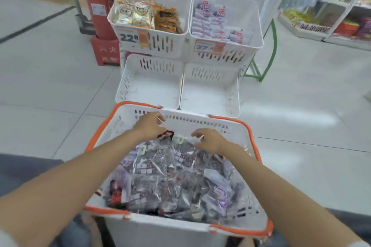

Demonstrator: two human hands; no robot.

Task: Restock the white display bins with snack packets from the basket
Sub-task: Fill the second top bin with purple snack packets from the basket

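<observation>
**Both hands in the basket, lower bins waiting**

The shop floor [50, 86] was pale grey tile, with a red fire extinguisher [98, 6] at the back left and stocked shelves [331, 6] far off to the right. Against the white fixture stood four white display bins in two tiers. The upper left bin [166, 44] held cream and orange packets [140, 14] behind a price label [128, 37] reading 22. The upper right bin [241, 54] held white and purple packets [212, 24]. Below them the lower left bin [152, 90] and lower right bin [206, 94] sat side by side, their white bottoms showing.

From my feed, the basket [200, 121], white with an orange rim, sat just in front of the lower bins and was heaped with clear-wrapped dark snack packets [176, 182]. The left hand [149, 126] was at the far wall of the basket, fingers curled, gripping the top of a dark red packet [166, 134]. The right hand [208, 139] lay beside it on the heap, fingers bent down onto the clear wrap. The blur kept me from telling whether it pinched anything.
</observation>
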